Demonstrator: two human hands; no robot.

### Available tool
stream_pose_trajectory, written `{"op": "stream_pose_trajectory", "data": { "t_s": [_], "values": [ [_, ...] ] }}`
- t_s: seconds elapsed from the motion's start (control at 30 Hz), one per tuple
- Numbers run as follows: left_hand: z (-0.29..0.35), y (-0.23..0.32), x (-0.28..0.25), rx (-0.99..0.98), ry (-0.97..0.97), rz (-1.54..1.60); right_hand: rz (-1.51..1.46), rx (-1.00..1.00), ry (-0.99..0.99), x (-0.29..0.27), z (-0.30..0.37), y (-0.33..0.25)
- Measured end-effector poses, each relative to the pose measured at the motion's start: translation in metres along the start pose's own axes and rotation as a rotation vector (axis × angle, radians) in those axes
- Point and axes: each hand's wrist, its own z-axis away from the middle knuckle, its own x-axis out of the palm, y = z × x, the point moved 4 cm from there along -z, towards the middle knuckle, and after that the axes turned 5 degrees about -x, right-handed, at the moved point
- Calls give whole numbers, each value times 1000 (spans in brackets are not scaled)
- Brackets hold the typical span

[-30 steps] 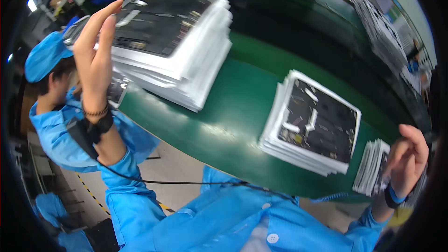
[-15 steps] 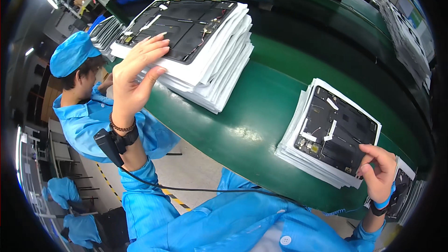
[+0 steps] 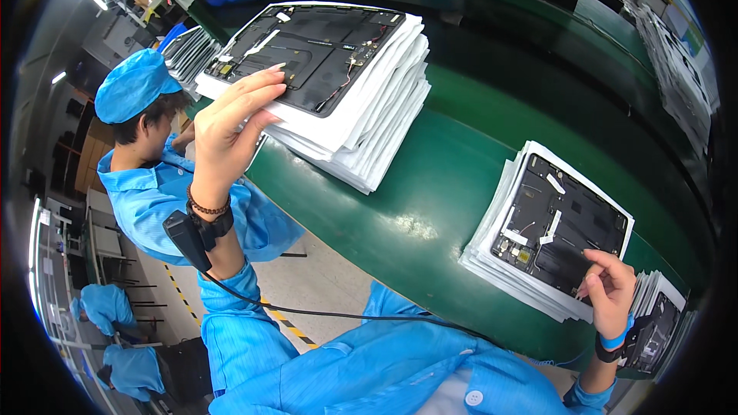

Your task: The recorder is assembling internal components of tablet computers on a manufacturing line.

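Observation:
A black tablet-like back housing [image 3: 315, 46] with small wired parts lies on top of a tall stack of white sheets [image 3: 377, 131] at the left. My left hand [image 3: 231, 127] rests at its near edge, fingers stretched over the top and thumb by the white sheet's edge. At the right, a similar black housing [image 3: 573, 219] with white tabs tops a lower stack of white sheets [image 3: 492, 261]. My right hand [image 3: 613, 292] is at that housing's near right corner, fingers bent, thumb and index finger slightly apart. Its lower fingers are partly hidden.
Both stacks stand on a green table [image 3: 346, 215]. Another stack with a black housing [image 3: 653, 330] is beyond my right wrist. A co-worker in blue [image 3: 146, 161] is at the left. A black cable [image 3: 346, 315] runs from my left wrist device across my body.
The whole view has shifted slightly. My right hand has moved a little left along the right housing's near edge. My left hand stays at the left housing's edge.

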Motion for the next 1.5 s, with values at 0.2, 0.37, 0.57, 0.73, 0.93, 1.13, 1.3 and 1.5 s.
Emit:
{"op": "stream_pose_trajectory", "data": {
  "t_s": [0.2,0.37,0.57,0.73,0.93,1.13,1.3,1.5],
  "values": [
    [-3,-1,-2,4,-78,-26,-12,38,4,2,3,7],
    [-2,-9,-9,9,-20,-87,6,51,9,2,8,11],
    [3,-10,-7,-106,41,-25,-5,63,12,5,13,18],
    [7,-8,-2,-41,106,-54,4,63,-2,8,15,17],
    [8,-8,-3,12,169,-134,6,90,1,12,17,17],
    [11,-6,-4,14,217,-171,18,94,-10,13,19,18],
    [15,-10,-3,-1,195,-147,1,106,-23,16,19,19],
    [19,-20,0,-60,119,-66,21,105,-38,17,21,21]
  ]
}}
